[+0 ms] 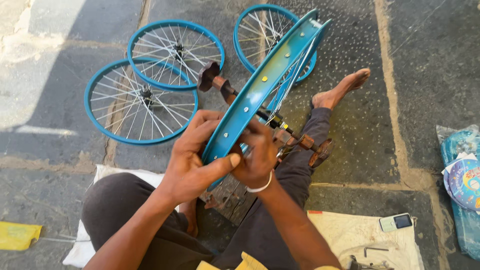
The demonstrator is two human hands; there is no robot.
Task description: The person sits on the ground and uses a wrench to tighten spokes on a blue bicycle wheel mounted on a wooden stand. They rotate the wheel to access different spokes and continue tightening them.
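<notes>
A person sits on the stone floor (pixel 410 60) with a blue bicycle wheel rim (pixel 265 82) mounted on a rusty truing stand axle (pixel 220 85) that runs from far left to near right across the lap. The rim stands on edge, tilted, its near end between both hands and its far end pointing up and right. The left hand (pixel 192 165) wraps the near part of the rim, fingers curled over the outer face and thumb pressed along the rim edge, a closed grasp. The right hand (pixel 257 157), wearing a white bangle, is closed at the spokes (pixel 287 85) just inside the rim; what its fingers pinch cannot be seen. Three laced blue wheels (pixel 175 50) lie flat on the floor at the far left and far centre, overlapping one another, which suggests that those units are finished and that the mounted rim is the one in work, with its spokes already fitted. Near right, a cloth (pixel 350 232) carries a small phone (pixel 395 221) and a hex key (pixel 375 250). A plastic bag (pixel 462 180) lies at the right edge, and a yellow wrapper (pixel 17 235) lies near left.
</notes>
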